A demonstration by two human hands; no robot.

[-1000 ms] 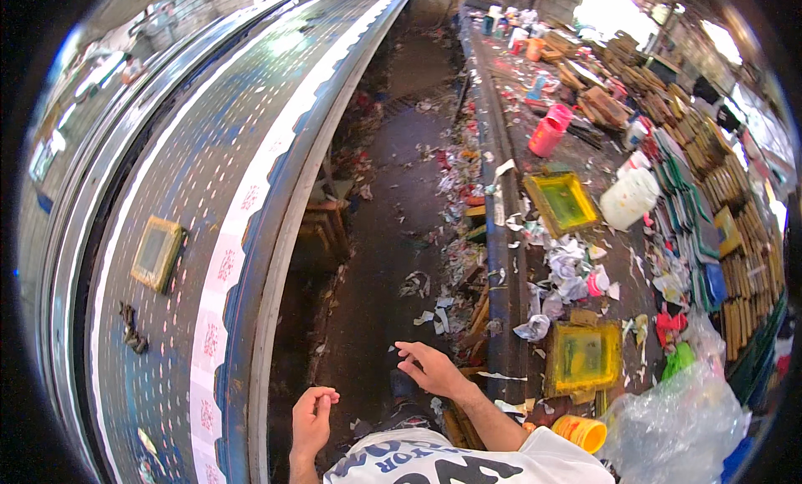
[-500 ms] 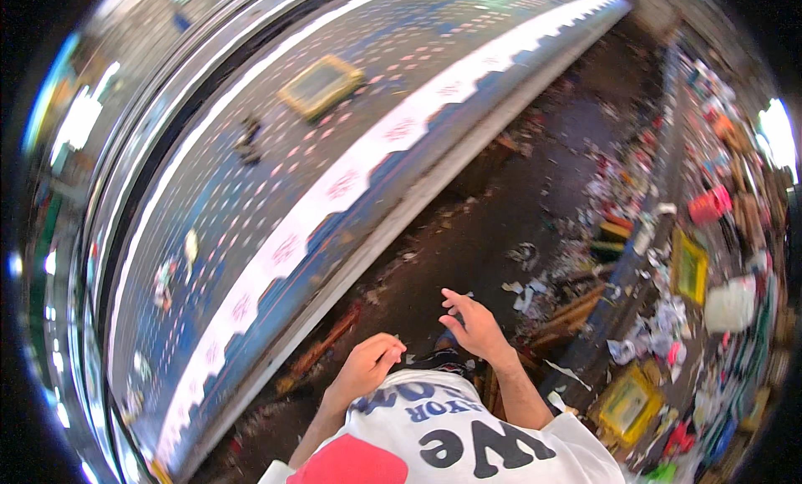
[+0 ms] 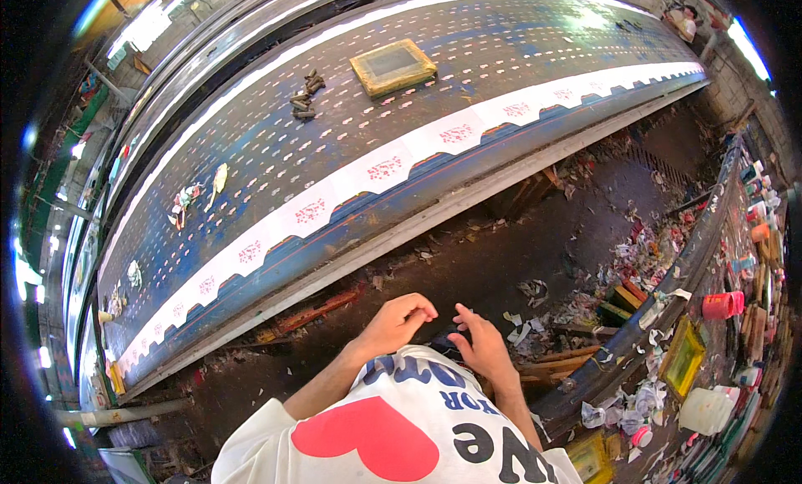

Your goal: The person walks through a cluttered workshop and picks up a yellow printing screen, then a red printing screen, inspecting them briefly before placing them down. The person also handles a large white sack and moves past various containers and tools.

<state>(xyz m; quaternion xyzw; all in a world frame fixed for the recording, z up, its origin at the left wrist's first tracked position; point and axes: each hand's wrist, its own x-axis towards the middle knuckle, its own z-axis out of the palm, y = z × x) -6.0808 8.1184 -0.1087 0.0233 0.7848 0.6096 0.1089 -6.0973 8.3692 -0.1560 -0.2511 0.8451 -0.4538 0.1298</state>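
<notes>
My left hand (image 3: 399, 324) hangs in front of my white shirt (image 3: 334, 417), its fingers loosely bent and the thumb apart from them. Close beside it, my right hand (image 3: 479, 340) has its fingers partly spread. A narrow gap separates the two hands, and nothing shows in either one. Ahead stretches a long dark printing table (image 3: 326, 158) marked with small pale spots. Along its near edge runs a row of white sheets (image 3: 384, 168) with red prints. A yellow-edged screen frame (image 3: 393, 66) lies on the table, away from my hands.
Short dark pieces (image 3: 304, 101) and crumpled scraps (image 3: 185, 202) lie on the table. At right, a cluttered ledge holds a yellow frame (image 3: 683, 357), a whitish jug (image 3: 707, 410) and a pink container (image 3: 722, 304). Wood and paper litter the floor (image 3: 468, 242). Another person (image 3: 683, 23) is at the far right.
My view has turned, so the table and its frame sit farther right in the picture. My hands have come closer together, and more of my shirt shows.
</notes>
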